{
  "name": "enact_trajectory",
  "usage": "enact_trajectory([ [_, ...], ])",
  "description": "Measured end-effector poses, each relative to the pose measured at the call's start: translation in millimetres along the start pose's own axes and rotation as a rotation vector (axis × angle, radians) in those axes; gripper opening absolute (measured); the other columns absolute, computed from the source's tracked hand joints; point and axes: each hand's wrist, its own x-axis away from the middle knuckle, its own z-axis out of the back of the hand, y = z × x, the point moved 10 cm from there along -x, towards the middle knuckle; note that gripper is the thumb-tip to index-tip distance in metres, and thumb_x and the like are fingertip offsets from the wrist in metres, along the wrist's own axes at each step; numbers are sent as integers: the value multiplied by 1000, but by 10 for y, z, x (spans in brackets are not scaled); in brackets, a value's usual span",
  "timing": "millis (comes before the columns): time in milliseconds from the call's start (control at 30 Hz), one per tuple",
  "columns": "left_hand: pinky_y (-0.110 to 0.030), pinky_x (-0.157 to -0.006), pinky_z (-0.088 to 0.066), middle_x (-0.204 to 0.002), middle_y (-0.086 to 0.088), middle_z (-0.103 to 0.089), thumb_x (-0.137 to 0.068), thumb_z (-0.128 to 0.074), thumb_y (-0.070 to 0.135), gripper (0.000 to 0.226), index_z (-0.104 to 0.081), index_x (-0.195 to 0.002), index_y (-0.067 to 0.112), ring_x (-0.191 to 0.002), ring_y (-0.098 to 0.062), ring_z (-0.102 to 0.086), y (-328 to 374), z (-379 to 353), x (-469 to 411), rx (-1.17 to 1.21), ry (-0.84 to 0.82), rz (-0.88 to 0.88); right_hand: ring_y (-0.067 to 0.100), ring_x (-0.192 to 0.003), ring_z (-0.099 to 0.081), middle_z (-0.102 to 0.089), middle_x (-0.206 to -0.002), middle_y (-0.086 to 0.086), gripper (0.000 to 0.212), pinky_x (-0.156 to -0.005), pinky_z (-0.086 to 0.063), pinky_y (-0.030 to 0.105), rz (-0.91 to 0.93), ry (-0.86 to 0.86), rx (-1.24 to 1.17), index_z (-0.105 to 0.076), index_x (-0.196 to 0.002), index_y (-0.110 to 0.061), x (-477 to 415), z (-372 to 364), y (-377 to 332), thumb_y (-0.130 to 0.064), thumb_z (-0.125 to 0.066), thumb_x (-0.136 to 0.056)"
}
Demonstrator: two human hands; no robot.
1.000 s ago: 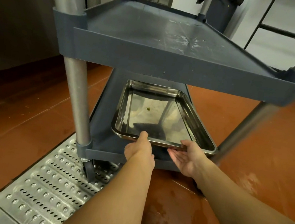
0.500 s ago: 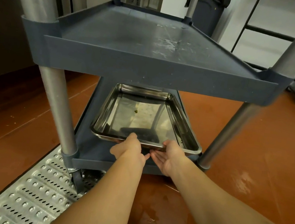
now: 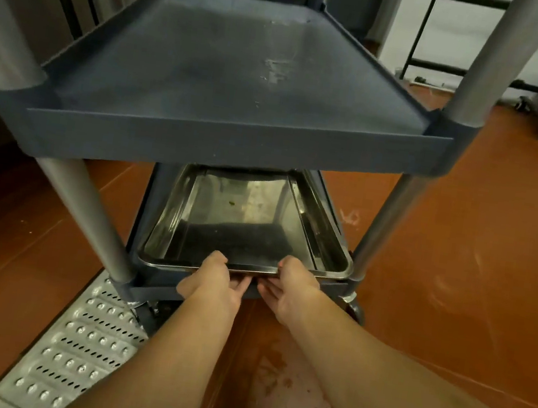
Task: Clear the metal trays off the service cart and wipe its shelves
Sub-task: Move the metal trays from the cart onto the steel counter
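Red-brown floor (image 3: pixel 459 265), wet at lower centre, surrounds a grey-blue plastic service cart (image 3: pixel 233 154). On its bottom shelf (image 3: pixel 156 283), mid-frame, lies a shiny rectangular metal tray (image 3: pixel 241 220). Our left grip (image 3: pixel 215 282) and right grip (image 3: pixel 289 293) clamp its near rim, side by side, thumbs on top.

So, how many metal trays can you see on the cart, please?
1. The metal tray lies on the lower shelf, its near rim held by the left hand and right hand. The upper shelf covers its far end, so more may hide.
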Motion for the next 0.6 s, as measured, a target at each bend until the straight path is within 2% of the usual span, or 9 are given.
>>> enact_trajectory([
  [133,-45,-70,-56,-95,-20,-56,-87,-61,2,29,-48,-111,11,-76,-33,-62,49,257,396,-34,61,47,26,-86,-66,-65,-103,16,29,-61,-60,30,-76,33,32,-54,-118,-9,482,153,87,-18,-57,-91],
  [233,-42,-70,-55,-103,-21,-56,-88,-58,3,32,-47,-117,7,-72,-30,-59,143,407,731,-45,89,64,27,-89,-65,-63,-106,16,25,-65,-60,32,-134,55,47,-55,-115,-8,937,254,51,-17,-57,-91],
  [367,-38,-62,-52,-120,-21,-57,-87,-55,6,43,-46,-129,7,-82,-29,-61,187,633,1195,-84,133,109,27,-81,-65,-65,-103,17,27,-50,-56,28,-200,112,99,-59,-114,-6,1527,422,19,-17,-57,-89],
  [467,-38,-74,-53,-124,-21,-54,-88,-57,8,41,-47,-128,6,-96,-31,-58,162,873,1673,-107,208,171,29,-78,-68,-67,-100,18,27,-43,-53,26,-236,148,148,-59,-113,-4,1892,631,66,-17,-56,-89],
  [500,-39,-77,-53,-126,-21,-53,-88,-58,8,43,-47,-129,6,-99,-32,-57,160,963,1842,-99,240,172,31,-81,-68,-67,-101,19,26,-46,-55,30,-249,156,149,-60,-111,-3,1996,713,120,-16,-56,-88],
  [567,-40,-81,-52,-125,-21,-52,-86,-60,6,46,-44,-130,7,-103,-35,-57,165,1111,2209,-88,284,154,35,-82,-69,-68,-97,22,26,-60,-60,44,-285,129,116,-61,-107,-1,2207,817,258,-16,-56,-86],
  [600,-40,-80,-53,-123,-21,-52,-84,-61,5,47,-44,-128,6,-103,-37,-58,197,1182,2392,-89,308,130,36,-79,-70,-69,-93,23,25,-63,-60,46,-294,130,117,-62,-104,0,2316,876,321,-16,-55,-85],
])
